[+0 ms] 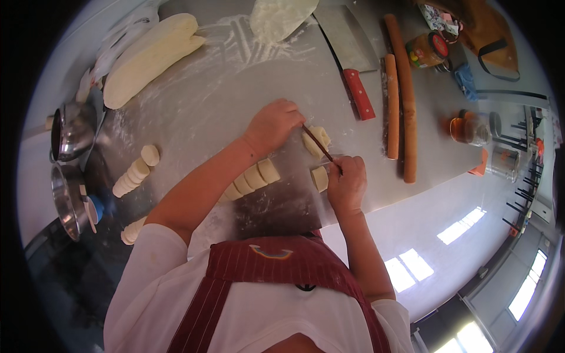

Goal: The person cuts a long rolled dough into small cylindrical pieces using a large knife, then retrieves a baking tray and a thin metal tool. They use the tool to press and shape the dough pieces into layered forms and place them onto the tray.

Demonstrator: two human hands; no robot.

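A thin dark stick spans between my two hands, lying across a folded dough piece on the metal worktop. My left hand pinches its far end; my right hand grips the near end. Beside my right hand stands a cut dough piece. Below my left forearm lies a row of cut dough pieces, partly hidden by the arm. More dough slices lean together at the left, and another group is partly covered by my left sleeve. A long dough slab rests at the upper left.
A cleaver with a red handle and two wooden rolling pins lie to the right. Flour is heaped at the top. Metal bowls stand at the left edge, jars at the right.
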